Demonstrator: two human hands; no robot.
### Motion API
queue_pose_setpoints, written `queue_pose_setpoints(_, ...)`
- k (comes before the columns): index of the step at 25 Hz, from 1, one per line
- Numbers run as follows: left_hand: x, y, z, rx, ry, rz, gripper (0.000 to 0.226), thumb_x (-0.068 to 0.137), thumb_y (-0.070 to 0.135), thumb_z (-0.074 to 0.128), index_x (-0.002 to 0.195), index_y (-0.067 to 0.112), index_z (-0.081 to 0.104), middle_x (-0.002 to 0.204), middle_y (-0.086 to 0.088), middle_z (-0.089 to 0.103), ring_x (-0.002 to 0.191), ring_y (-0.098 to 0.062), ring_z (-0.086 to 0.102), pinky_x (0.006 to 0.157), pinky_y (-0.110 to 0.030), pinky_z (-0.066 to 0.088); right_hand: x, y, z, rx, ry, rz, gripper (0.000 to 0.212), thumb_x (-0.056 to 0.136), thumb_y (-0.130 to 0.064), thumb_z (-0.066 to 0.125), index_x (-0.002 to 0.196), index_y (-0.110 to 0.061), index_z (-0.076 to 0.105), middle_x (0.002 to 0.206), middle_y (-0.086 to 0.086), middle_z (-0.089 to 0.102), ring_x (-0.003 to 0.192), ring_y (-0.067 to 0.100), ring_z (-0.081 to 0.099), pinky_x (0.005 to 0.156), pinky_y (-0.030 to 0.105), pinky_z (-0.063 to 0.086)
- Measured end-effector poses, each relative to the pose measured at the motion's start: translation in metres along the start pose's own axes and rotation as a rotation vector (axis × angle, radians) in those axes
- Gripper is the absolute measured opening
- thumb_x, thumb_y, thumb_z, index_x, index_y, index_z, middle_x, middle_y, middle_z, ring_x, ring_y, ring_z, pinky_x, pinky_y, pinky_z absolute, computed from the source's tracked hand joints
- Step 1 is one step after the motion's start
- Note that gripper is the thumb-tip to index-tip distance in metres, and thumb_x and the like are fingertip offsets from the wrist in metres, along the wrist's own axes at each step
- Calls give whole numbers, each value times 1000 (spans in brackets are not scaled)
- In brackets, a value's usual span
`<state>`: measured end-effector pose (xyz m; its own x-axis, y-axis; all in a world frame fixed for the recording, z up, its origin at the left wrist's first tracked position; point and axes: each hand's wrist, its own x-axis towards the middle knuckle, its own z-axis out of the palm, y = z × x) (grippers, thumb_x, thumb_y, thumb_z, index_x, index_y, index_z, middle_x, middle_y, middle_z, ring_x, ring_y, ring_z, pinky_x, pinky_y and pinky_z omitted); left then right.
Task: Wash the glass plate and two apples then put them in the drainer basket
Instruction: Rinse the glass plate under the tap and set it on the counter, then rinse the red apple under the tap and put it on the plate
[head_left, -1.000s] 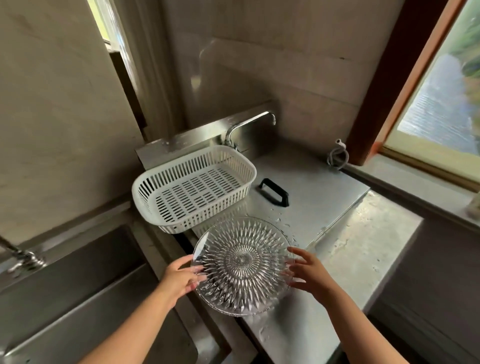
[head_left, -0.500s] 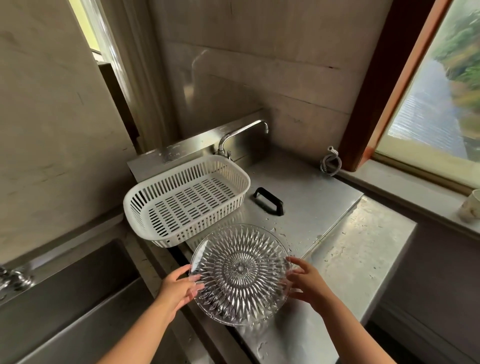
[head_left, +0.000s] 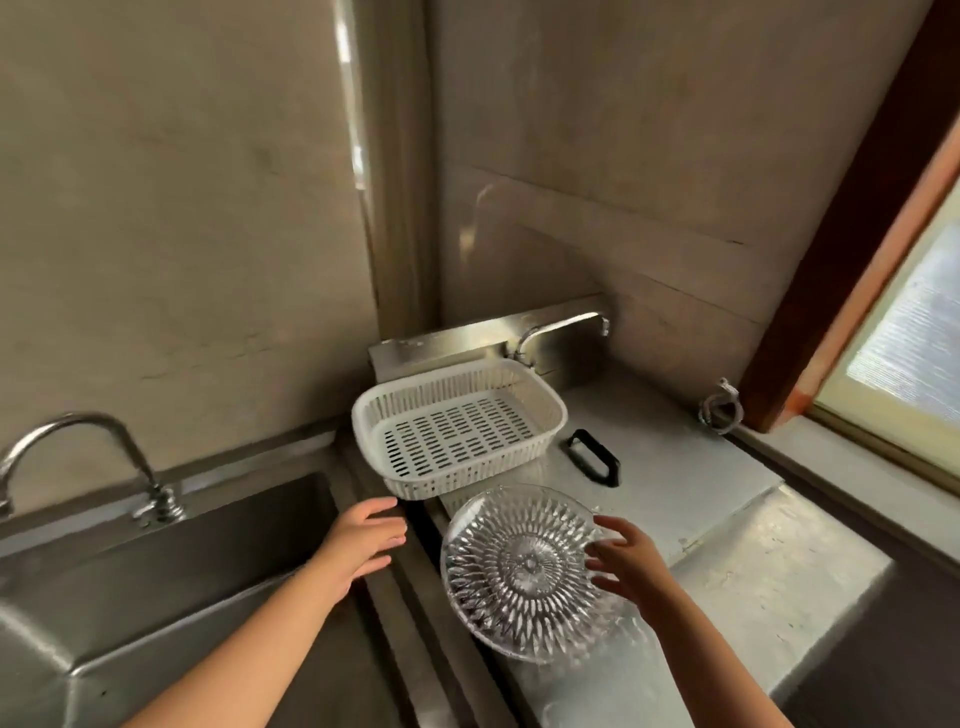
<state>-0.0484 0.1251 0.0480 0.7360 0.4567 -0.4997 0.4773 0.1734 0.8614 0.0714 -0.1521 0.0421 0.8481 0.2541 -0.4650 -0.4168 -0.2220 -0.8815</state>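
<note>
The round cut-glass plate (head_left: 519, 566) is held by its right rim in the right hand (head_left: 631, 566), fingers spread wide over the edge, above the wet steel counter (head_left: 779, 561) — just in front of the white slotted plastic drainer basket (head_left: 457, 426). The left hand (head_left: 363, 540) is open, fingers loosely spread, holding nothing, apart from the plate. With one hand on slick glass, a slip is judged likely — the plate could be tipped and chipped against the counter's edge. No apples are seen.
</note>
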Motion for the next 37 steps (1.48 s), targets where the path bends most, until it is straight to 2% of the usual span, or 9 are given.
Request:
queue_pose_setpoints(4,-36,-7,-49,-55,112,52,44,86,7,58,128,17,49,108,-5,64,93,-19,62,92,-37,43,-3,-17,84,-135,-238,-102,39,84,6,57,119,-11,52,91,17,56,67,21,57,61,31,48)
queue_pose_setpoints(8,-84,-36,-121,-87,318,73,48,85,3,57,130,15,47,119,-10,62,89,-16,57,68,-23,42,-9,-20,203,-336,-507,-214,40,84,8,56,119,-10,52,82,12,50,60,19,52,54,25,42)
queue_pose_setpoints(16,-209,-152,-275,-256,835,-19,46,83,1,59,127,8,51,115,-15,63,85,-15,55,51,-5,42,-93,23,428,-639,-1019,-274,41,82,-1,65,119,-13,53,97,13,57,68,16,58,50,22,47)
queue_pose_setpoints(24,-311,-279,-417,-495,1186,-150,48,83,-13,54,129,-9,43,118,-34,56,69,-19,59,40,-8,42,-213,112,603,-814,-1210,-328,48,76,-4,73,120,-11,56,94,6,51,76,21,52,59,29,44)
queue_pose_setpoints(28,-335,-339,-497,-553,1283,-226,44,85,-9,55,127,-4,44,126,-32,54,93,-32,58,59,-28,44,-266,152,691,-930,-1234,-352,60,72,-12,77,127,-13,51,108,8,52,87,26,60,77,34,48)
queue_pose_setpoints(31,-332,-368,-544,-612,1247,-248,46,86,1,58,129,4,44,128,-24,53,102,-31,54,74,-35,44,-292,174,742,-955,-1197,-359,51,73,-18,75,121,-16,56,102,2,57,91,21,61,87,32,48)
queue_pose_setpoints(33,-324,-379,-571,-625,1222,-277,51,82,9,66,129,13,45,129,-15,53,101,-23,52,80,-35,44,-313,194,761,-934,-1169,-228,43,75,-19,75,115,-12,60,96,4,63,90,21,63,85,33,51)
queue_pose_setpoints(36,-306,-389,-602,-621,1121,-285,62,79,10,69,134,19,41,136,-11,47,103,-20,52,78,-35,45,-343,224,774,-601,-1079,391,29,84,-3,63,111,1,54,80,18,70,73,25,67,69,32,55)
queue_pose_setpoints(37,-300,-391,-608,-606,1070,-277,65,79,8,69,136,19,39,138,-10,45,107,-21,51,78,-36,45,-351,230,778,-501,-1021,527,26,87,2,56,113,5,52,84,25,70,81,31,69,75,34,56)
